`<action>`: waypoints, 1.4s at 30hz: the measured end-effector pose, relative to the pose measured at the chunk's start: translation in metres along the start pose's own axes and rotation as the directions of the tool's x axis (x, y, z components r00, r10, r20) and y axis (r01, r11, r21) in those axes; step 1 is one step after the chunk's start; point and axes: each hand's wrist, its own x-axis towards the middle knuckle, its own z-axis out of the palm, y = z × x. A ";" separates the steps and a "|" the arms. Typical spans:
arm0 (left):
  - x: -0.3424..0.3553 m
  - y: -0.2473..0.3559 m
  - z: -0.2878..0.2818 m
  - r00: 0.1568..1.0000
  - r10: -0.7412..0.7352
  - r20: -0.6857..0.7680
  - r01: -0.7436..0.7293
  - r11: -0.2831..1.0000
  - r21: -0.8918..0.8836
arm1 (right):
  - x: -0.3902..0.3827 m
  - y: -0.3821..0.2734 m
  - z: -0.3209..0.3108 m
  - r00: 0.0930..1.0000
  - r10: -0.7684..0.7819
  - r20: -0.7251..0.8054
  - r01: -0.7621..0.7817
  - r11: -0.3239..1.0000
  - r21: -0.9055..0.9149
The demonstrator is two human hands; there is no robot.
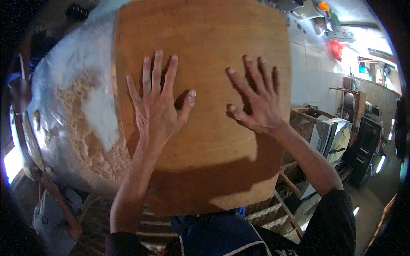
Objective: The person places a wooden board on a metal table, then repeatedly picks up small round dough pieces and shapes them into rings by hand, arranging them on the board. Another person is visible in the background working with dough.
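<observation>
We seem to be in a workshop: left of the wooden board (209, 85), we see brown crumbly material (81, 145) on a silvery worktop (96, 47), and another person (57, 213); right of it, a white-tiled wall (309, 64) and rough wooden frames (290, 181).

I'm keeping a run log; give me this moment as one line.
left hand: open, over brown board | right hand: open, over brown board | left of board: silvery surface, brown powdery patch

"What's under the fingers (157, 74)?"
"A brown board (205, 34); left hand (158, 109) and right hand (262, 106) spread palm-down over it."
"And left of the left fingers?"
"A silvery surface (68, 55) with tan residue (79, 128)."
</observation>
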 end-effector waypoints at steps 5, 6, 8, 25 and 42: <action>0.006 0.007 -0.018 0.998 0.001 -0.060 -0.001 1.000 0.005 | 0.015 -0.013 -0.020 0.998 0.018 -0.066 -0.009 0.991 0.137; 0.003 0.011 -0.026 0.996 0.034 -0.076 -0.039 0.998 -0.056 | 0.014 -0.017 -0.027 0.998 0.031 -0.047 -0.024 0.988 0.152; -0.011 0.015 -0.042 0.999 0.032 0.014 -0.030 0.995 -0.097 | -0.003 -0.032 -0.037 0.997 0.063 0.044 -0.070 0.980 0.184; -0.139 0.033 -0.041 0.991 -0.003 0.136 0.013 0.997 -0.071 | -0.109 -0.077 -0.017 0.995 0.001 0.105 -0.014 0.992 0.122; -0.206 0.074 -0.031 0.987 -0.150 -0.059 0.145 0.986 -0.086 | -0.171 -0.107 -0.013 0.995 0.064 -0.082 -0.051 0.987 0.154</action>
